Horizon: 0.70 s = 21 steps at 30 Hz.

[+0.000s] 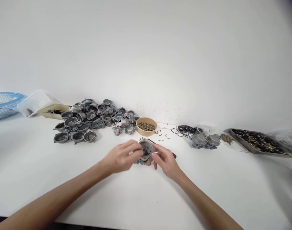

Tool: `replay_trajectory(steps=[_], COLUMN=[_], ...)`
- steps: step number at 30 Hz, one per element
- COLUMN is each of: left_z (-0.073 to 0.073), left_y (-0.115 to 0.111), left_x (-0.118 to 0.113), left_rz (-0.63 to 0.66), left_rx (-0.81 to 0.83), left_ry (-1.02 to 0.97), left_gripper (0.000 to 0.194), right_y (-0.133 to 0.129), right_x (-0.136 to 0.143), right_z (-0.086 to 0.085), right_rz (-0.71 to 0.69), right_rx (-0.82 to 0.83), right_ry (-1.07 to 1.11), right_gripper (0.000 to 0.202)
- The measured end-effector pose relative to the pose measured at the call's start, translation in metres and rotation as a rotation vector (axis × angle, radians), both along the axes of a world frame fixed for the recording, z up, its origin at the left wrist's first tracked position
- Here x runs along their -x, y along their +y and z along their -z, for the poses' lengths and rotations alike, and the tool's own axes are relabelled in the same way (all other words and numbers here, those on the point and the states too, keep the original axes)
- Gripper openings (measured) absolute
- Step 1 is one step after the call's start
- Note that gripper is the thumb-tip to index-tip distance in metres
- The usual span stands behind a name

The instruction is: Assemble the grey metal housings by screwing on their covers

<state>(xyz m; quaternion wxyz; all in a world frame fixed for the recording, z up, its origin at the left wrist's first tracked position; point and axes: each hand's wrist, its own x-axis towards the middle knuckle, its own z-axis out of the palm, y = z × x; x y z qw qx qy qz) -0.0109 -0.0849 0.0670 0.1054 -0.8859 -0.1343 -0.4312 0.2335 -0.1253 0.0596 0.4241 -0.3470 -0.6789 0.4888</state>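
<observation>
Both hands, the left hand (pixel 123 156) and the right hand (pixel 165 161), close their fingers around a round grey cast-metal housing (pixel 146 149), held just above the white desk (pixel 40 166) near a tan bowl of small brass screws (pixel 146 126).

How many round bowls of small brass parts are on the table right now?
1. The tan bowl of small brass parts stands at the right edge of the pile of grey metal housings, just beyond the hands; others may be hidden.
</observation>
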Motion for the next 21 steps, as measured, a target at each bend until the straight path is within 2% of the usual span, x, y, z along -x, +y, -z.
replay_trajectory(steps=[4, 7, 10, 13, 17, 21], left_z=[0.004, 0.005, 0.004, 0.003, 0.005, 0.024], left_y=[-0.020, -0.021, -0.020, -0.022, -0.019, -0.010], left_x=[-0.013, -0.011, -0.011, -0.011, -0.005, 0.000], left_rz=[0.015, 0.054, 0.084, 0.089, 0.142, 0.113], left_rx=[-0.086, -0.150, -0.204, -0.180, -0.064, 0.157], left_ry=[0.008, 0.002, -0.010, -0.001, 0.020, -0.063], left_gripper=[0.013, 0.013, 0.020, 0.024, 0.018, 0.027], right_y=[-0.009, -0.007, -0.004, -0.004, -0.002, 0.007], right_x=[-0.002, -0.007, -0.008, -0.009, -0.018, -0.032], right_z=[-0.002, 0.003, 0.009, 0.012, 0.005, -0.001], right_rz=[-0.167, -0.277, -0.327, -0.306, -0.231, -0.094], right_rx=[0.031, 0.150, 0.215, 0.245, 0.267, 0.161], right_ry=[0.143, 0.300, 0.370, 0.354, 0.342, 0.281], right_gripper=[0.054, 0.060, 0.054, 0.052, 0.049, 0.047])
